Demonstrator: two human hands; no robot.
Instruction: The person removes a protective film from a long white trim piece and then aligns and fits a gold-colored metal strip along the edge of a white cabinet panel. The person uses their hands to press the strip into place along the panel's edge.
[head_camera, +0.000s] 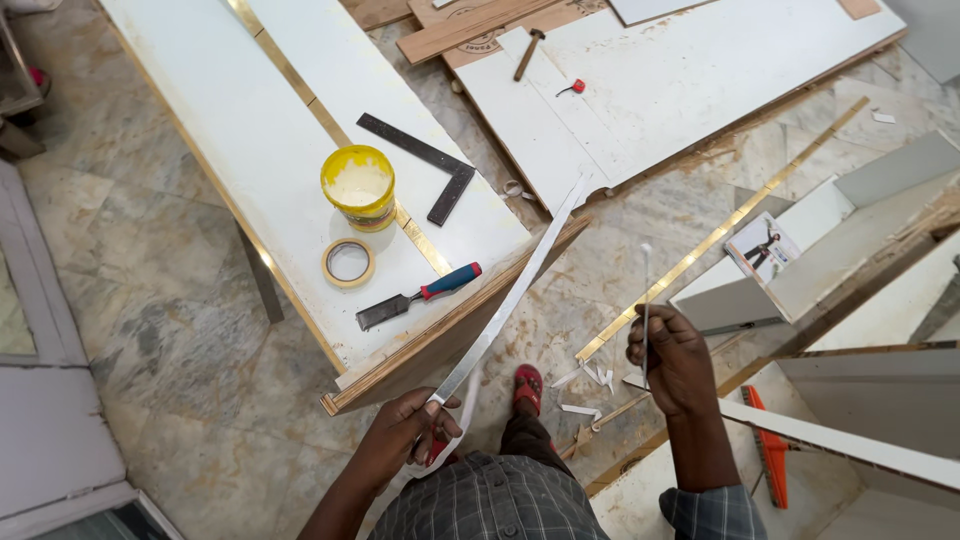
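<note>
gripping a long white edge strip (520, 285) in the left hand (405, 440) beside the white surface (250, 130), pinching a thin peeled sliver (646, 300) upright in the right hand (675, 355), risking snagging the bowed strip on the surface corner, likely kinking it.

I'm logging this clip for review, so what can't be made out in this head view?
- Left hand: its fingers hide how it grips the long silvery strip.
- Right hand: the thin strip it pinches is too slim to identify.
- Yellow tub: contents unclear.
- Orange tool: partly hidden behind a white board.
</note>
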